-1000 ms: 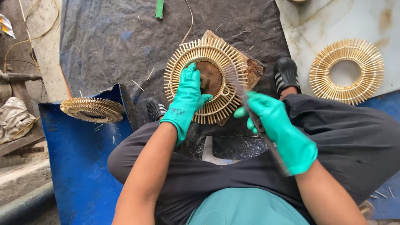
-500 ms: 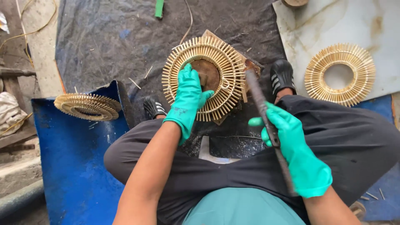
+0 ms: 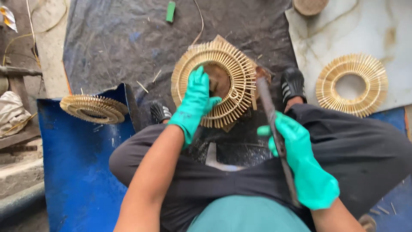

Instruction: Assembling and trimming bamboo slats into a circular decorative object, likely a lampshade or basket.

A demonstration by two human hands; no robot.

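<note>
A round frame of thin bamboo sticks (image 3: 234,71) lies on a wooden block in front of my crossed legs. My left hand (image 3: 195,105), in a green glove, presses down on the frame's near left side, fingers reaching into its centre hole. My right hand (image 3: 302,161), also gloved green, grips a long dark blade (image 3: 268,105) whose tip points up to the frame's right edge.
A second stick ring (image 3: 352,83) rests on a pale board at the right. Another ring (image 3: 92,109) sits on a blue sheet (image 3: 73,172) at the left. A dark tarp (image 3: 116,38) covers the ground, with a small green piece (image 3: 171,11) at the top.
My right hand has swung the blade from lying across my lap to pointing up at the frame's right edge. My left hand stays pressed on the frame.
</note>
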